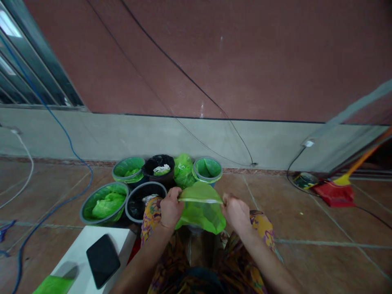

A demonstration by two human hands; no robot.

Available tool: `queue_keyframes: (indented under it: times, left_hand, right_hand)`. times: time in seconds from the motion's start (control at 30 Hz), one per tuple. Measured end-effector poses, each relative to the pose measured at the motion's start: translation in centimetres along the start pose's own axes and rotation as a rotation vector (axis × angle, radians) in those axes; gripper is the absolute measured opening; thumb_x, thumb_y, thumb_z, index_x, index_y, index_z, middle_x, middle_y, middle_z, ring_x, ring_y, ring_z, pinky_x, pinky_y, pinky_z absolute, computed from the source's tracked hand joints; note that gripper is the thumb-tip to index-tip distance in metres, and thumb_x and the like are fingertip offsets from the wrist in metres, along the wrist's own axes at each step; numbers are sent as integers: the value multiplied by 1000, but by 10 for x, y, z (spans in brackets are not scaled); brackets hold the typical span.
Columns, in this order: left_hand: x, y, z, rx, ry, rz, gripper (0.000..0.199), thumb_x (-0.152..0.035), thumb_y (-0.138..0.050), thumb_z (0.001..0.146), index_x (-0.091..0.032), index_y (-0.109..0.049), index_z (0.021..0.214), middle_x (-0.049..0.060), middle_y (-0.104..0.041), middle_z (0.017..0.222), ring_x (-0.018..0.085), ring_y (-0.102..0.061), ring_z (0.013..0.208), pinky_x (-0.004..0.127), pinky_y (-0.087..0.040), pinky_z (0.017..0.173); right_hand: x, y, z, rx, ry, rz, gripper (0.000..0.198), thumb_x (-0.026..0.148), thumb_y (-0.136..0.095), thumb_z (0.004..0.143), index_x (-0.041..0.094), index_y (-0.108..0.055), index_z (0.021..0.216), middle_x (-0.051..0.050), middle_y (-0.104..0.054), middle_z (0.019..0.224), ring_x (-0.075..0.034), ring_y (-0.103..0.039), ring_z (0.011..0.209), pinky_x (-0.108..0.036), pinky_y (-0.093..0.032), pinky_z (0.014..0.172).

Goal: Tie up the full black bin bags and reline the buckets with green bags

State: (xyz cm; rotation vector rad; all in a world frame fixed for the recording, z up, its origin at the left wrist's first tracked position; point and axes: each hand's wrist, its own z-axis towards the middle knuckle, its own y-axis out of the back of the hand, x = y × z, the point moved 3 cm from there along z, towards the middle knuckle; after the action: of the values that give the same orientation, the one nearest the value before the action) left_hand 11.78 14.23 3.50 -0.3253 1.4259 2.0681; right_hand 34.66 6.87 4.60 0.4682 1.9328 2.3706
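Green bag (200, 214) stretched between the two hands, near the knees (262, 228); left hand (172, 208) clamped on its left end, right hand (236, 212) clamped on its right end, band between them taut, loose film hanging below; bins (82, 213) on floor (324, 265) beyond, mostly left

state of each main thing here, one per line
left hand: gripping bag
right hand: gripping bag
held green bag: stretched between hands
front left bin: open, green plastic inside
front right bin: open, black lining
rear left bin: open, green lining
rear middle bin: open, black lining
rear right bin: open, green lining
dark device: lying flat
red dustpan: on floor
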Motion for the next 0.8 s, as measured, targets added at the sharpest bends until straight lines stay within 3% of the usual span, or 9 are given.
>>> queue_keyframes:
  times: [0.1,0.2,0.23,0.3,0.37,0.5,0.8]
  left_hand:
    - [-5,-4,1,52,1,37,31,-6,-53,75,-22,-64,98,3,-70,92,17,-65,82,24,-45,73]
    - [-20,-8,1,93,-53,69,31,-7,-53,77,-21,-65,101,3,-72,95,18,-67,86,24,-45,73]
    - [-26,-9,1,98,-75,77,30,-8,-53,77,-21,-65,102,4,-72,95,19,-67,86,24,-45,73]
    - [-36,-10,2,102,-111,90,29,-8,-54,78,-20,-65,102,5,-72,95,19,-67,86,24,-45,72]
    - [-41,-10,4,100,-126,97,29,-8,-55,78,-19,-65,102,6,-72,96,19,-67,86,24,-45,72]
    - [-32,-7,7,104,-96,84,32,-8,-55,77,-20,-65,105,5,-72,100,19,-67,89,24,-46,74]
    - [19,6,11,-20,20,28,36,-4,-54,74,-20,-65,104,4,-69,97,18,-65,89,25,-48,81]
  right_hand:
    - [13,5,-3,157,34,-49,19,23,-64,80,20,-69,98,-11,-70,93,-24,-65,84,-31,-43,69]
    - [40,17,-5,31,134,-7,60,30,-73,73,20,-58,131,-14,-62,124,-30,-58,109,-38,-46,88]
    - [50,20,-5,-17,185,19,66,31,-72,75,20,-53,136,-14,-60,129,-30,-56,113,-39,-46,92]
    - [67,22,-3,-59,272,70,56,29,-65,81,20,-53,136,-13,-60,128,-27,-56,113,-37,-45,94]
    - [74,20,2,-53,292,114,38,22,-55,88,20,-61,125,-11,-64,118,-22,-61,102,-31,-48,86]
    - [57,16,11,-67,208,177,30,18,-44,94,23,-68,112,-6,-70,106,-15,-66,81,-23,-46,68]
    - [-15,22,11,-278,6,30,28,25,-50,93,25,-71,112,-4,-76,100,-13,-67,69,-21,-39,58]
